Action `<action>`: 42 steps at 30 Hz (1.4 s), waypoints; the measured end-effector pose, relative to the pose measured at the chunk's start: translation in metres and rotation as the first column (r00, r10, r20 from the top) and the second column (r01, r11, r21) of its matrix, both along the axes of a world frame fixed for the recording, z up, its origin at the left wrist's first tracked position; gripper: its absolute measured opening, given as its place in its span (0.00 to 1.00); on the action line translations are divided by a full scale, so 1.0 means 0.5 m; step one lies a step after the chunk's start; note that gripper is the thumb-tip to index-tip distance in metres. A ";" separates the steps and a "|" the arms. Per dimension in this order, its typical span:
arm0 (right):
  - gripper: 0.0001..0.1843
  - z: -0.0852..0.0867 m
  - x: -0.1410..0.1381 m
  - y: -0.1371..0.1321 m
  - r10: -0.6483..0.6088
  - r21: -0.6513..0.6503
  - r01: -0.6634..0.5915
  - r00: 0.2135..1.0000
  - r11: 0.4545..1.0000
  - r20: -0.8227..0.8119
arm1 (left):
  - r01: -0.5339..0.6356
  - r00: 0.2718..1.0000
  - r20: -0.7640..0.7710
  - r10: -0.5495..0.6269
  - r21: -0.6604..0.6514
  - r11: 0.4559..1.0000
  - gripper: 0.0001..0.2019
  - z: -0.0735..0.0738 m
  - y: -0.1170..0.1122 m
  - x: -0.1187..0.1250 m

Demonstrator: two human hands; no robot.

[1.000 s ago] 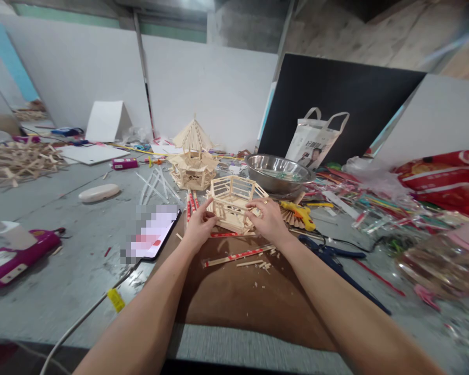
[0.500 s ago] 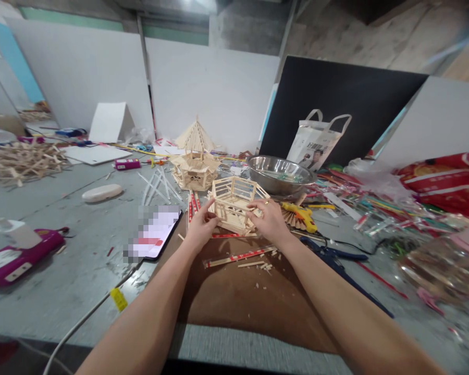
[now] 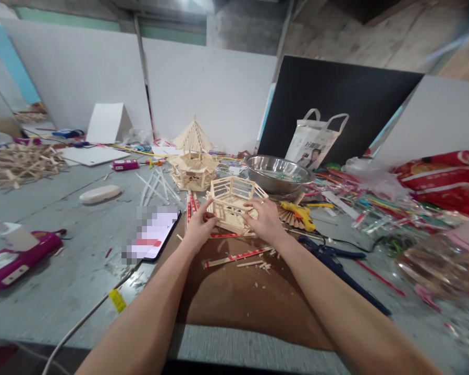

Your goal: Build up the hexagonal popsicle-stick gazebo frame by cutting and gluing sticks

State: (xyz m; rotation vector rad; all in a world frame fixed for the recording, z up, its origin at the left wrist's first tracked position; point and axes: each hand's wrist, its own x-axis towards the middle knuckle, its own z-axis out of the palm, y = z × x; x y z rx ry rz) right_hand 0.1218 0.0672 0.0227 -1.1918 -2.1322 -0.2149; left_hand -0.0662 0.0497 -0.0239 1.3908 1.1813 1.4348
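A small model frame of pale wooden sticks (image 3: 234, 188), with railed sides, sits on the brown mat (image 3: 234, 307). My left hand (image 3: 198, 227) is on its left side, index finger along the outer edge and the other fingers curled in. On the opposite side, my right hand (image 3: 266, 221) has thumb and fingers closed at the near right rail. Whether a loose stick is between those fingers is hidden. Just behind stands a stick pavilion (image 3: 194, 159) with a pointed roof. A red-and-white wrapped pack of sticks (image 3: 238, 256) and short stick pieces (image 3: 250, 264) lie in front.
Left of the mat lies a phone (image 3: 152, 237), with a cable (image 3: 82, 320) below it. A yellow glue gun (image 3: 299, 214), dark blue pliers (image 3: 336, 265) and a steel bowl (image 3: 279, 174) are to the right. A purple power strip (image 3: 27, 255) is far left.
The camera view has shifted slightly. My right hand's fingers have moved a little at the frame's right rail; my left hand stays about where it was.
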 end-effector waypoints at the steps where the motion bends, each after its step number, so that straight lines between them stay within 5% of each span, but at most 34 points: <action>1: 0.11 0.000 0.001 -0.001 -0.005 0.005 0.005 1.000 1.000 0.004 | -0.001 1.000 0.001 0.001 0.002 1.000 0.30 0.000 0.000 0.000; 13: 0.05 0.006 -0.005 0.008 0.009 0.012 -0.009 0.999 1.000 -0.044 | -0.012 0.999 0.041 0.012 -0.015 1.000 0.31 0.009 -0.004 0.004; 42: 0.06 0.007 -0.003 0.009 0.055 0.044 -0.054 0.998 0.998 -0.010 | -0.072 0.996 -0.051 0.073 0.010 0.997 0.29 0.011 -0.004 0.003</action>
